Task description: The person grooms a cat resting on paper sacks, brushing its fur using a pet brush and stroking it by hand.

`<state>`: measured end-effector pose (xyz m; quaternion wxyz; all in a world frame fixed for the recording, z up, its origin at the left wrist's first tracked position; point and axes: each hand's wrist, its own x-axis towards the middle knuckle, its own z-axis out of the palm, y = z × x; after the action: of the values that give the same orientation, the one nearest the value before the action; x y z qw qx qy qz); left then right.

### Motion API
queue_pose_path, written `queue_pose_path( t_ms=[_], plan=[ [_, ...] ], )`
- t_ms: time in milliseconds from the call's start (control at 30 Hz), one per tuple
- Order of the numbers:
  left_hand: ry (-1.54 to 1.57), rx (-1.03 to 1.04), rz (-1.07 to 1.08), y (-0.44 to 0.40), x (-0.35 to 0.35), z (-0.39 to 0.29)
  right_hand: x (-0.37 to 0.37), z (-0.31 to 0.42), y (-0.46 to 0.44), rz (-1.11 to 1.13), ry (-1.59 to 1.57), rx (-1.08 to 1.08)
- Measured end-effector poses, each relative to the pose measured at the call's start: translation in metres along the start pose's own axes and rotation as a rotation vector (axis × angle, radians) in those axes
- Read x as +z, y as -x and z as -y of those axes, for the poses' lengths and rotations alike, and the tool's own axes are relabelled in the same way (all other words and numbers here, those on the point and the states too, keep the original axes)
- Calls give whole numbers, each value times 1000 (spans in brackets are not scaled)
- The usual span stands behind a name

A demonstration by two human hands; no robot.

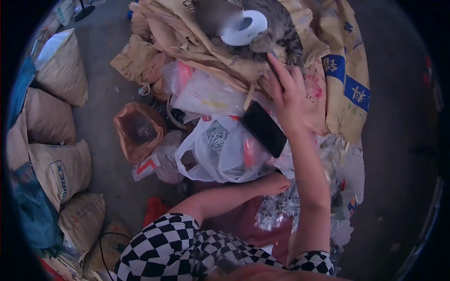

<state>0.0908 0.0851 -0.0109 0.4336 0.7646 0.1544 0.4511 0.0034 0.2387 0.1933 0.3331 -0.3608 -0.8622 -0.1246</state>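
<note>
My right hand (287,89) reaches forward to a grey tabby cat (283,28) lying on brown paper sacks (164,28). Its index finger lies along a slim dark object (273,65), too small to name, close to the cat's paw. A white ring-shaped roll (244,28) rests against the cat. Close to my body, my left hand (275,183) is closed, and whatever it holds is hidden. Small clear plastic packets (276,210) lie just below that hand. Between my hands are a black phone-like slab (265,129) and a white plastic bag (192,145) with screws (216,136) inside.
Left of the bags stands an open brown paper bag (138,133) with a clear liner. Full sacks (61,173) line the far left. Clear plastic bags (204,93) lie beyond the screws. Printed paper sacks (344,89) hang over the right side, with more clear packets (340,187) nearer me.
</note>
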Motion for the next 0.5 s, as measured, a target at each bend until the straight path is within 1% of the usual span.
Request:
queue_pose_path(
  t_ms=[67,200,233,267,333,400,467,500],
  plan=[
    [-5,7,-21,0,4,3,9,11,-12,1,-97,126],
    [-51,-1,-44,1,9,6,33,18,-33,-29,-152,90],
    [-51,-1,-45,0,19,15,37,21,-38,-32,-95,98],
    [-42,72,-129,0,30,24,41,23,-44,-35,-38,106],
    [-33,143,-213,0,33,27,45,26,-54,-35,-26,78],
    [-67,134,-214,1,34,27,43,29,-58,-35,-13,51],
    [-29,115,-192,1,32,25,37,33,-59,97,18,98],
    [-3,109,-181,1,26,21,32,35,-58,98,20,97]
  ],
)
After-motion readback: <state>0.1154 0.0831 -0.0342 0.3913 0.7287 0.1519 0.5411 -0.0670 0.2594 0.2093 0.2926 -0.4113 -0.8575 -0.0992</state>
